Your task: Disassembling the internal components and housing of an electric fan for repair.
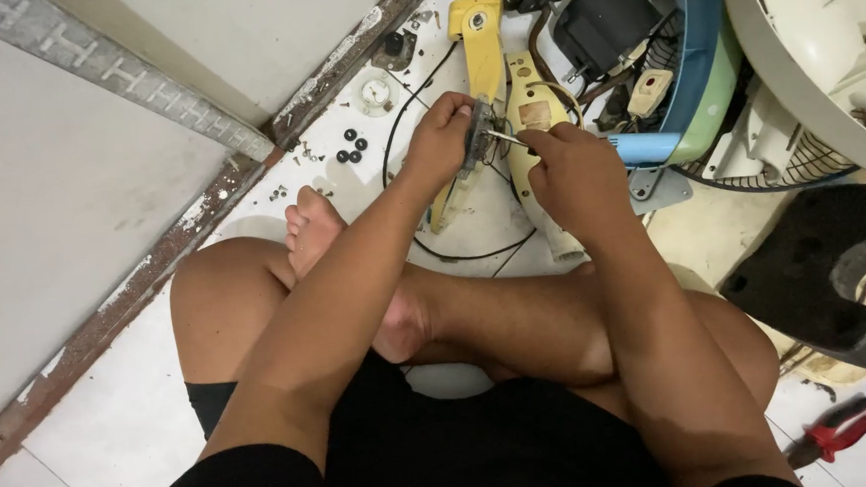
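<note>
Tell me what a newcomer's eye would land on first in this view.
First, the two hands at the upper middle: the left hand grips a small dark part while the right hand points a thin metal tool into it, over yellow plastic housing pieces on the white floor. Next, the crossed bare legs fill the lower frame. At right lie a blue-rimmed fan grille and, low in the corner, red-handled pliers.

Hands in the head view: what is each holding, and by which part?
Left hand grips a small dark part around its side. Right hand holds a thin metal tool by its rear end; the handle is hidden.
</note>
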